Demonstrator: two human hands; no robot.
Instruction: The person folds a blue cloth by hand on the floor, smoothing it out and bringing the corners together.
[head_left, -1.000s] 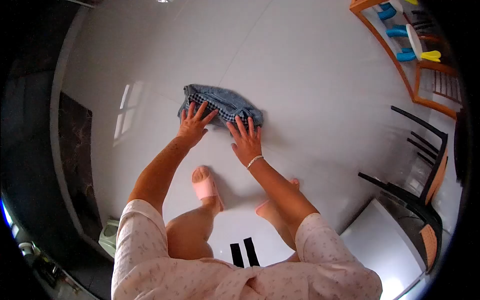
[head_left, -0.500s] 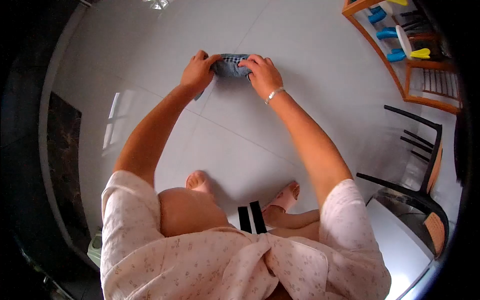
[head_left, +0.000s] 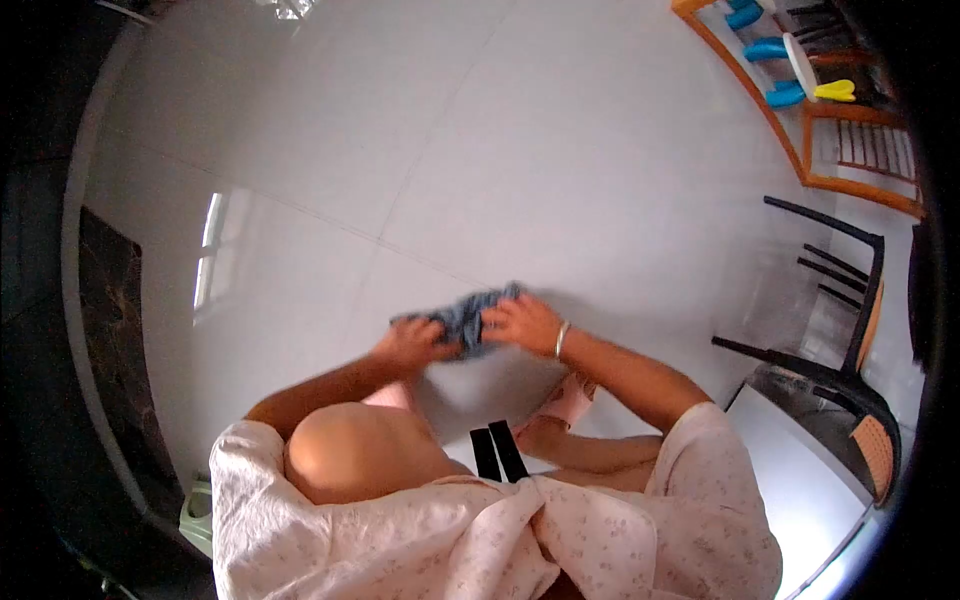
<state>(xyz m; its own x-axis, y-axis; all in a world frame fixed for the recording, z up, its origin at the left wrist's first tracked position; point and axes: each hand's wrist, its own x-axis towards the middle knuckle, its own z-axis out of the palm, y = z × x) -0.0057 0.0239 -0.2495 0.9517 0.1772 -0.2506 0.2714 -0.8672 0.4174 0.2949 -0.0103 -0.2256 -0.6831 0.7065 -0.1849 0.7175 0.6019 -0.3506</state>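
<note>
A bunched blue-grey cloth (head_left: pixel 470 322) lies on the pale tiled floor (head_left: pixel 440 180), close in front of my feet. On its left end rests my left hand (head_left: pixel 418 342), fingers bent over the fabric and slightly blurred. My right hand (head_left: pixel 522 325), with a bracelet at the wrist, grips the cloth's right end with curled fingers. Between the two hands the crumpled middle of the cloth shows. Both palms face down and are hidden.
My feet in pink slippers (head_left: pixel 572 398) are just behind the cloth. At the right stand a black chair (head_left: pixel 820 370) and a wooden frame (head_left: pixel 790 140) near blue and white items. A dark mat (head_left: pixel 115 330) is at the left, a pale green object (head_left: pixel 198 515) at lower left.
Both hands have drawn the cloth back across the floor, from far ahead to near my feet. The cloth is now more crumpled, and the fingers that were spread at first are curled.
</note>
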